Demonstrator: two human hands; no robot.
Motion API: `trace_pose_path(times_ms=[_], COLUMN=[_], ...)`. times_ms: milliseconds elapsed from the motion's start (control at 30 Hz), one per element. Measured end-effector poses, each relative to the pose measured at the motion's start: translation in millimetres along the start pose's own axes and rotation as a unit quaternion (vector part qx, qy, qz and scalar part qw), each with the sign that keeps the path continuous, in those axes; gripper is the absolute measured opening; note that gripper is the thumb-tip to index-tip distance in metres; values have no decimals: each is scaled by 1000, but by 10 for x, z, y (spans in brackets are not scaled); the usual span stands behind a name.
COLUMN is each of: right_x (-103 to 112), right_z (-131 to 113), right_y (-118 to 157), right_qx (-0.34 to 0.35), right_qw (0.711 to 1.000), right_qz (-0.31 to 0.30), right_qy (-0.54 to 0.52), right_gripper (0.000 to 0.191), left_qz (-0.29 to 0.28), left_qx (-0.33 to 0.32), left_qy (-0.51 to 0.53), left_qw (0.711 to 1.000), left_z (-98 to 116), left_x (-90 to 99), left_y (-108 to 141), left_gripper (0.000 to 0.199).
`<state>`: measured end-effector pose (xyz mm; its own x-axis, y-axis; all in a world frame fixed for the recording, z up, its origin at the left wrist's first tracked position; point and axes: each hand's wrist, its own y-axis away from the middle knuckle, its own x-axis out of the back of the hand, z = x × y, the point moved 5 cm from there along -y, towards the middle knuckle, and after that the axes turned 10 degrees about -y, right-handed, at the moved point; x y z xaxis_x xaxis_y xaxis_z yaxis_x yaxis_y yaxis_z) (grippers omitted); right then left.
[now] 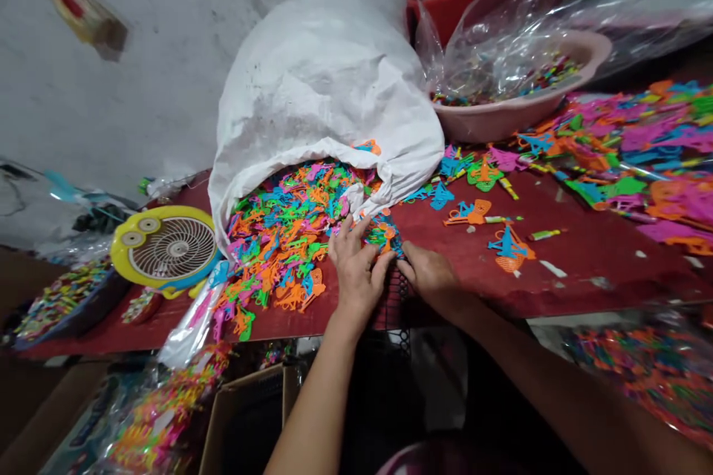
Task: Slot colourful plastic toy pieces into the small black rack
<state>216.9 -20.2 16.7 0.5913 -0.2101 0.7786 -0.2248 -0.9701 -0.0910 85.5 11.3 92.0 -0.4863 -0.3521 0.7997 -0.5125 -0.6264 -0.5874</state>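
A white woven sack (326, 82) lies on its side on a red-painted table (535, 274), its mouth spilling a heap of neon moulded plastic pieces (284, 237) in orange, green, blue and pink. Behind it, a pink plastic basin (518, 119) holds a clear plastic bag (479, 52) over more multicoloured pieces, and a red tub (445, 11) beyond it holds further plastic wrapping. Layers of similar bright plastic pieces (629, 156) cover the table's right end, with single pieces lying apart nearer the middle. Below the table edge are a cardboard box (245, 415) and, at lower right, a clear bag of colourful pieces (640, 378). A yellow fan (164, 249) sits at the table's left, near a blue tray of pieces (61, 304), in front of a grey plaster wall (111, 74). Both hands rest at the heap's near edge. The left hand (356, 274) lies on the pieces with its fingers spread, not clenched. The right hand (428, 274) curves its fingers down into the pieces beside a dark mesh (395, 304); whether they grip one cannot be told.
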Motion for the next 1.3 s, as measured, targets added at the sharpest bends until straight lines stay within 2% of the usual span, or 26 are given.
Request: trace_pose_path(times_ms=[200,300,400,567,767,900,1200,1300], right_x=[11,-29,-48,1,22,15,-5,-26], right_z=[97,107,50,-61,15,52,-24,53], right_y=[0,20,39,53,66,58,-28,-48], right_qx=[11,22,29,28,50,72,44,56], right_qw=[995,996,997,999,995,985,993,988], right_qz=[-9,9,17,-15,-6,25,-10,12], right_qy=[-100,-91,-71,-32,-90,-153,-105,-142], right_gripper=[12,14,17,21,19,20,18,22], left_qz=[-16,-17,-8,44,53,40,-10,-39], left_qx=[-25,-31,-26,-1,-5,-16,-22,-20], left_qy=[-58,-95,-102,-80,-81,-91,-103,-124], left_qw=[998,995,994,996,995,995,994,991], left_z=[4,42,71,58,49,48,5,-31], left_x=[72,105,103,60,52,70,13,18], left_y=[4,41,68,51,25,-8,-3,-38], left_gripper=[15,10,17,14,13,17,12,14])
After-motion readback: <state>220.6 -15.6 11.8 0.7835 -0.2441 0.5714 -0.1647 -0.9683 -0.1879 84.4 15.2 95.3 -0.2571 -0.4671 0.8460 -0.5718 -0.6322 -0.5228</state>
